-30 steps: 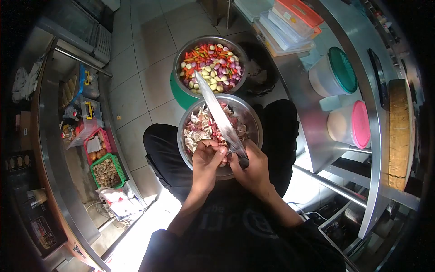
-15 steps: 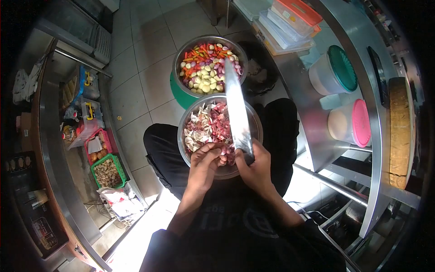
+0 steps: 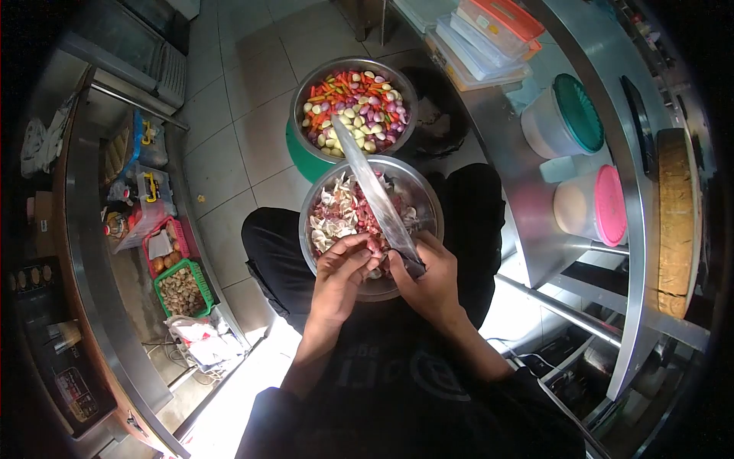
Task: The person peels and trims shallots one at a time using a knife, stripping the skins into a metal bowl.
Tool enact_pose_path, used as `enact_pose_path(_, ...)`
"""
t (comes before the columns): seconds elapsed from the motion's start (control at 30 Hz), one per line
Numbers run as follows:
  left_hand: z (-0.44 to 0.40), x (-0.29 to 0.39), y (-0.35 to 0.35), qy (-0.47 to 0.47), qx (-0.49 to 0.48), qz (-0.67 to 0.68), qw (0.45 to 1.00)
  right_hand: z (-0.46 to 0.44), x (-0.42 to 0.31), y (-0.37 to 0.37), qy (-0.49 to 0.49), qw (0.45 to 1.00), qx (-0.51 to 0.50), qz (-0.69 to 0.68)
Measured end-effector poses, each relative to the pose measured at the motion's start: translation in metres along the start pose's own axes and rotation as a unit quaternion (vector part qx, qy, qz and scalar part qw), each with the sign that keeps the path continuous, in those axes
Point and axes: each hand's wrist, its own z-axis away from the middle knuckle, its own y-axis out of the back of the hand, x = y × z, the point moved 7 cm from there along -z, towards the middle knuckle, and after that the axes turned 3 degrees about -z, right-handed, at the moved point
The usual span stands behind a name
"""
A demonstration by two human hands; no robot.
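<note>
My right hand (image 3: 430, 284) is closed round the dark handle of a large knife (image 3: 371, 190), whose wide blade slants up and to the left. In the fingertips of my left hand (image 3: 336, 274) is a small reddish shallot (image 3: 374, 245), close to the base of the blade. Both hands are over the near side of a metal bowl (image 3: 308, 229) between my knees, with pale papery skins and reddish shallots inside. The blade's tip overlaps a second metal bowl (image 3: 410, 83) just beyond, which holds red and orange chillies, peeled garlic and purple shallots.
Something round and green (image 3: 302, 157) shows under the far bowl. To the left, a green basket (image 3: 183, 289) and a pink basket (image 3: 166, 246) sit on a low shelf. Lidded tubs (image 3: 577, 115) stand on the metal shelf at right.
The knife has swung left, its tip going from the far bowl's right side to its middle. My left hand still pinches the shallot, its fingers slightly shifted.
</note>
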Motion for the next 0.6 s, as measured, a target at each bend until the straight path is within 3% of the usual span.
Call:
enact_pose_path(0.23, -0.001, 0.0, -0.006, -0.009, 0.02, -0.056, 0.998, -0.001, -0.012, 0.0, 0.016, 1.0, -0.014, 0.017)
enact_pose_path(0.4, -0.001, 0.015, -0.015, -0.132, 0.015, -0.2, 0.971, 0.001, -0.006, -0.004, 0.035, 0.998, -0.029, 0.045)
enact_pose_path(0.6, 0.002, 0.023, -0.02, -0.13, 0.039, -0.224, 0.965, 0.003, -0.007, -0.005, 0.039, 0.997, -0.037, 0.049)
